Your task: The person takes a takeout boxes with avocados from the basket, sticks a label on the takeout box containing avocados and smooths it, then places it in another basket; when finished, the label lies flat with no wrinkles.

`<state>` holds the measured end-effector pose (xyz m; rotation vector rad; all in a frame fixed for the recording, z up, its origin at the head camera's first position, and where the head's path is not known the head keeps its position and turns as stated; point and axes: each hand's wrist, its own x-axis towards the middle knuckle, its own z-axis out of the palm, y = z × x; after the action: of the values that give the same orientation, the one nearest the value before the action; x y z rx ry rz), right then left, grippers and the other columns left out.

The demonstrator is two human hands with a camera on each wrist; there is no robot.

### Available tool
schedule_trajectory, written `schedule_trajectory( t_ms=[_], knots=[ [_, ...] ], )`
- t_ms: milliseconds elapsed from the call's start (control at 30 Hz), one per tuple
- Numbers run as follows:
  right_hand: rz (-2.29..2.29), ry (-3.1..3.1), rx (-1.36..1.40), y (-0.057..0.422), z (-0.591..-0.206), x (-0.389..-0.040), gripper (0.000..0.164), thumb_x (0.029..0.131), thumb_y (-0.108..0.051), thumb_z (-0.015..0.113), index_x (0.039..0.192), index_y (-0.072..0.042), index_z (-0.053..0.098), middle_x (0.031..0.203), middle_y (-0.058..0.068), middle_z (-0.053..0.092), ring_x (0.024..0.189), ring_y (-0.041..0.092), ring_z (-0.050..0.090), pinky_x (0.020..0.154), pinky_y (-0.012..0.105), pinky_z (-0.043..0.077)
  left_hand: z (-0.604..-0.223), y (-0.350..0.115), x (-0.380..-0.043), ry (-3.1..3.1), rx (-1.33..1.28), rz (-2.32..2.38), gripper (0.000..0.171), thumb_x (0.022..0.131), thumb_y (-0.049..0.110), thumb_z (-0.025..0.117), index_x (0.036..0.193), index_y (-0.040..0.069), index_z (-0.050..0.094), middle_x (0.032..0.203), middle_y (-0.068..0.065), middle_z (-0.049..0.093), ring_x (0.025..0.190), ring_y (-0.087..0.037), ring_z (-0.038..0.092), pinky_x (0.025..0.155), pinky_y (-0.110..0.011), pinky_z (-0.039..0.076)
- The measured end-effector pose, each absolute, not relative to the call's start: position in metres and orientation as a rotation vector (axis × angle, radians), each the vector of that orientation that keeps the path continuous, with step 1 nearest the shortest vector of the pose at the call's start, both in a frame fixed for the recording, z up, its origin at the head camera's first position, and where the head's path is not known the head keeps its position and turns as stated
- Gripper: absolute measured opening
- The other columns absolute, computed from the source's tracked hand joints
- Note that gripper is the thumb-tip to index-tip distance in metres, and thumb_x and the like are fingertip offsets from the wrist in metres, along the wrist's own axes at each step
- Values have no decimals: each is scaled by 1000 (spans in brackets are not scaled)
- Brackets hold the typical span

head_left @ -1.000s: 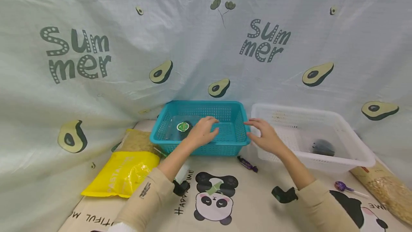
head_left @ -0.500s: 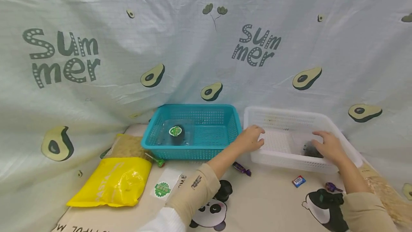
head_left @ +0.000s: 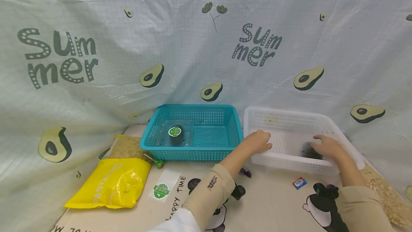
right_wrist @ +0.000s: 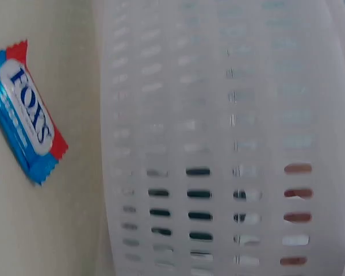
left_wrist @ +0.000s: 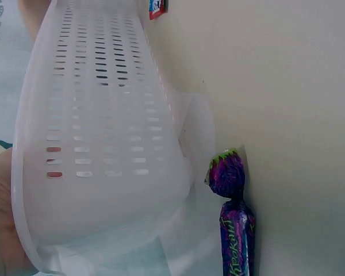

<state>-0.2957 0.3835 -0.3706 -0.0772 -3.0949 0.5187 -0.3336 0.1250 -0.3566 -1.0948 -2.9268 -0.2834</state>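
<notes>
In the head view, my left hand [head_left: 259, 141] reaches over the near left part of the white basket [head_left: 348, 139], fingertips pointing down inside it. Its knuckles [left_wrist: 1, 213] show past the basket's rim in the left wrist view. My right hand [head_left: 329, 147] is inside the basket's right half, thumb and forefinger apart. Those fingers overlap a dark, blurred thing [head_left: 310, 151] lying in clear plastic on the basket floor. In the right wrist view, dark green and skin tones show through the slots of the basket wall [right_wrist: 218, 126]; the fingertips are hidden behind it.
A teal basket [head_left: 193, 148] stands left, holding a clear pack [head_left: 175, 132] with a green sticker. A yellow pasta bag [head_left: 114, 182], a green lollipop [head_left: 159, 163], a green-stickered clear packet [head_left: 161, 190], a purple-wrapped candy [left_wrist: 237, 236] and a Fox's candy [right_wrist: 27, 112] lie around.
Both hands have moved right, from beside and over the teal basket into the white basket. Over the last half second the left hand edged further right and the dark thing became blurred.
</notes>
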Motion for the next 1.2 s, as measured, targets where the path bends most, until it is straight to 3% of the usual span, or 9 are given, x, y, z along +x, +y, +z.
schedule_trajectory(
  t_ms=[167, 300, 500, 733, 833, 1000, 1100, 1200],
  knots=[
    [584, -3041, 144, 366, -373, -300, 55, 88, -30, 47, 122, 12, 40, 120, 39, 39, 107, 54, 37, 82, 61, 35, -359, 128, -335, -2962, -1168, -295, 35, 90, 36, 49, 113, 11, 57, 103, 4, 62, 85, -6, 58, 71, -17, 44],
    [682, -2979, 309, 352, -376, -306, 55, 87, -34, 49, 122, 9, 44, 121, 35, 42, 109, 52, 37, 82, 61, 34, -359, 128, -335, -2997, -1128, -290, 49, 89, 44, 44, 126, 11, 48, 118, 1, 57, 104, -10, 55, 84, -21, 44],
    [721, -2985, 386, 332, -374, -309, 55, 87, -36, 50, 124, 5, 44, 126, 33, 39, 113, 51, 35, 85, 62, 32, -359, 132, -333, -3057, -975, -319, 62, 89, 51, 39, 138, 14, 29, 128, -2, 49, 111, -14, 51, 87, -26, 44],
    [732, -3031, 335, 318, -370, -310, 54, 88, -32, 50, 127, 4, 41, 129, 33, 36, 116, 51, 33, 88, 61, 31, -360, 134, -334, -3070, -872, -383, 58, 88, 47, 45, 135, 14, 35, 125, -1, 52, 107, -16, 54, 84, -27, 46],
    [752, -2997, 307, 319, -370, -309, 56, 89, -34, 50, 129, 3, 40, 130, 33, 36, 112, 50, 39, 83, 59, 37, -360, 132, -335, -3001, -881, -492, 55, 87, 44, 48, 133, 14, 40, 125, -2, 52, 110, -16, 52, 87, -27, 44],
    [875, -2855, 272, 318, -360, -304, 54, 89, -34, 49, 130, 0, 41, 120, 30, 48, 94, 41, 56, 67, 44, 48, -359, 121, -335, -2823, -886, -732, 51, 87, 41, 50, 131, 16, 44, 130, -4, 47, 118, -20, 46, 92, -31, 41],
    [971, -2770, 255, 312, -347, -298, 52, 90, -34, 49, 131, -3, 41, 108, 26, 57, 77, 30, 58, 57, 34, 45, -348, 112, -332, -2713, -879, -842, 48, 88, 38, 50, 130, 16, 45, 133, -8, 45, 121, -24, 43, 93, -34, 40],
    [1022, -2703, 265, 300, -334, -288, 51, 90, -35, 48, 132, -7, 41, 105, 22, 59, 76, 25, 56, 53, 29, 41, -328, 99, -322, -2619, -909, -929, 47, 89, 36, 49, 130, 15, 44, 136, -12, 39, 126, -28, 35, 97, -40, 36]
  ],
)
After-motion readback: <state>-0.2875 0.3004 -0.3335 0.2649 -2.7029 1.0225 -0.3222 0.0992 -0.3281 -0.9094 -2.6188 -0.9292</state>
